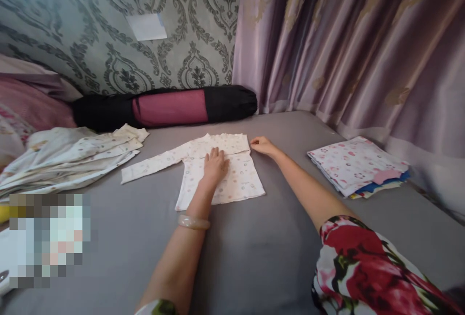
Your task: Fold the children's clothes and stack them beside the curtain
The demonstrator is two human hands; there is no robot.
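A small white long-sleeved shirt with a scattered pale print lies on the grey bed surface. One sleeve stretches out to the left, while the right sleeve appears folded across the chest. My left hand rests flat on the middle of the shirt, fingers extended, and a pale bangle circles that wrist. Just off the shirt's upper right edge is my right hand, its fingers curled together. I see no cloth between those fingers; whether they touch the edge is unclear.
A stack of folded printed clothes sits to the right. On the left lies a loose pile of light clothes. A long black and pink bag runs along the wall, with curtains behind on the right. A blurred patch covers the lower left.
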